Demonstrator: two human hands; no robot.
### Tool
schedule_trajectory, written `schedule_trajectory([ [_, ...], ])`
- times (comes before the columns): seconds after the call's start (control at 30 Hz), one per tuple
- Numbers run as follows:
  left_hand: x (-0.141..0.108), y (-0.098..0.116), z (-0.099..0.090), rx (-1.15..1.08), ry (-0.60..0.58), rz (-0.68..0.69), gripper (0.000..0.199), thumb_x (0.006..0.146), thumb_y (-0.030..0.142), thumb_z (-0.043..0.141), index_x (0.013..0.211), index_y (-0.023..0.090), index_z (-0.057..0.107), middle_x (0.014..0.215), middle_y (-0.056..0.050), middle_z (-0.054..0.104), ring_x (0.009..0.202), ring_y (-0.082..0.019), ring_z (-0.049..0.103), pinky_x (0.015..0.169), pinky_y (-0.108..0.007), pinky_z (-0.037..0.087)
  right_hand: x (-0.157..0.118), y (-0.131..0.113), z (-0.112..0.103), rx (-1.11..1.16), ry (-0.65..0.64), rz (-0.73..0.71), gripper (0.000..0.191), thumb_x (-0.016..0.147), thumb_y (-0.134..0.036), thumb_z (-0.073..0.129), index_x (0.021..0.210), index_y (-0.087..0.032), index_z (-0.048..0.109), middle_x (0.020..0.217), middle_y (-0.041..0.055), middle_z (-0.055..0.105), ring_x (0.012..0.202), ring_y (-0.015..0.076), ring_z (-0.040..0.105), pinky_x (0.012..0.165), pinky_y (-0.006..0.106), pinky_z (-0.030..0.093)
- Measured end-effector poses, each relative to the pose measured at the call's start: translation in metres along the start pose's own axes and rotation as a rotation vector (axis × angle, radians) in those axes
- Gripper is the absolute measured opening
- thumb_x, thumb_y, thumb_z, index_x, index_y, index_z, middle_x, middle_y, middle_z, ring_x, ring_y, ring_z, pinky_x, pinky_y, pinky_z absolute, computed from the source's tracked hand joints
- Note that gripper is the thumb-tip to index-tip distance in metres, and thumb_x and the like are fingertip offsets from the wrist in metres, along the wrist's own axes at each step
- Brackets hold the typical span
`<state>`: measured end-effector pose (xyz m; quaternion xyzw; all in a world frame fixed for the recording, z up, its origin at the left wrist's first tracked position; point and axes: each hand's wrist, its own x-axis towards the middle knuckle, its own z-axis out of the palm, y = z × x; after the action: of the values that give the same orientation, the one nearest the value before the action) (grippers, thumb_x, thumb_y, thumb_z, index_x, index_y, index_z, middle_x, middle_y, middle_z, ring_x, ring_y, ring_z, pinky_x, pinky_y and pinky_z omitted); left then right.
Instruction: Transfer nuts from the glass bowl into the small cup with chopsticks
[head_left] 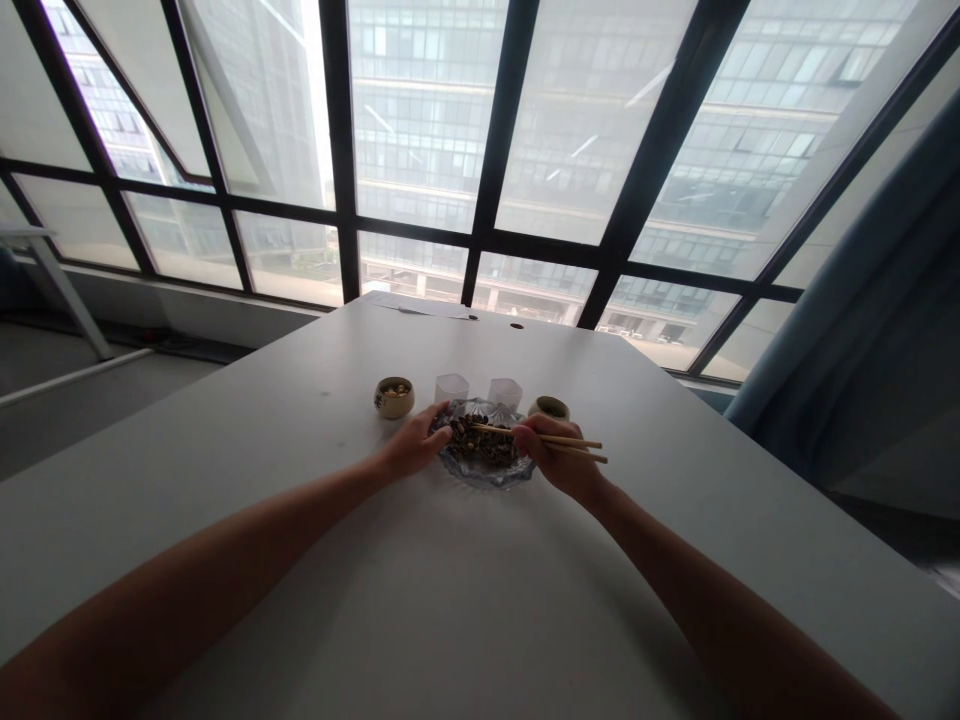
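A clear glass dish (491, 482) with a scalloped rim sits on the white table, holding a heap of dark, striped seeds (487, 447) that look like sunflower seeds. My left hand (415, 441) grips the dish's left rim, its thumb toward the seeds. In my right hand (561, 456) is a pair of wooden chopsticks (583, 442), held over the right side of the dish. Their tips reach left into the heap; whether they pinch a seed is too small to tell.
Behind the dish stand two translucent plastic cups (451, 386). A small beige bowl (394, 403) with pale pieces inside is at the left; a similar bowl (550, 406) stands behind my right hand. Papers (420, 304) lie at the white table's (450, 600) far end, near the windows.
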<state>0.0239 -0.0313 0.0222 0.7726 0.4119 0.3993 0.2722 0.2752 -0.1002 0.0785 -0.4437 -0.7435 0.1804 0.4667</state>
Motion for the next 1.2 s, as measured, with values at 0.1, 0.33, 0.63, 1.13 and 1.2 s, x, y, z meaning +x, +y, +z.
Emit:
schedule_trajectory([
  [0.1, 0.0, 0.001, -0.001, 0.007, 0.004, -0.001, 0.063, 0.086, 0.038, 0.052, 0.142, 0.009, 0.053, 0.14, -0.016, 0.062, 0.127, -0.031, 0.06, 0.111, -0.044, 0.044, -0.002, 0.003, 0.001, 0.023, 0.005, 0.012, 0.045, 0.089, -0.065, 0.059, 0.069, -0.026, 0.066, 0.06, 0.0027, 0.069, 0.054, 0.018, 0.064, 0.054, 0.032, 0.05],
  [0.33, 0.0, 0.002, 0.0, -0.003, 0.005, -0.007, 0.062, 0.087, 0.039, 0.054, 0.142, 0.012, 0.054, 0.137, -0.014, 0.065, 0.125, -0.031, 0.061, 0.109, -0.043, 0.045, 0.005, 0.01, 0.003, 0.193, 0.174, 0.218, 0.055, 0.082, -0.078, 0.057, 0.071, -0.024, 0.063, 0.058, 0.0048, 0.068, 0.045, 0.0193, 0.062, 0.042, 0.032, 0.049],
  [0.63, 0.013, 0.016, -0.014, 0.205, 0.113, 0.162, 0.055, 0.091, 0.04, 0.052, 0.138, 0.012, 0.056, 0.137, -0.017, 0.062, 0.126, -0.03, 0.059, 0.11, -0.046, 0.044, 0.024, 0.026, -0.03, 0.365, 0.426, 0.329, 0.064, 0.073, -0.082, 0.063, 0.07, -0.018, 0.063, 0.051, 0.0061, 0.067, 0.037, 0.0167, 0.06, 0.035, 0.027, 0.045],
  [1.13, 0.147, 0.042, 0.055, 0.403, -0.239, 0.084, 0.086, 0.07, 0.036, 0.078, 0.145, 0.011, 0.045, 0.124, -0.022, 0.068, 0.118, -0.04, 0.063, 0.099, -0.049, 0.048, 0.026, 0.051, -0.068, 0.31, 0.634, 0.245, 0.065, 0.079, -0.083, 0.055, 0.069, -0.018, 0.06, 0.049, 0.0052, 0.065, 0.035, 0.0156, 0.059, 0.034, 0.025, 0.042],
  [1.2, 0.147, 0.038, 0.057, 0.397, -0.212, 0.146, 0.088, 0.068, 0.03, 0.079, 0.146, 0.012, 0.043, 0.121, -0.019, 0.069, 0.118, -0.037, 0.063, 0.1, -0.046, 0.048, 0.026, 0.047, -0.07, 0.312, 0.657, 0.227, 0.065, 0.079, -0.083, 0.054, 0.069, -0.019, 0.06, 0.049, 0.0048, 0.065, 0.036, 0.0152, 0.058, 0.034, 0.025, 0.042],
])
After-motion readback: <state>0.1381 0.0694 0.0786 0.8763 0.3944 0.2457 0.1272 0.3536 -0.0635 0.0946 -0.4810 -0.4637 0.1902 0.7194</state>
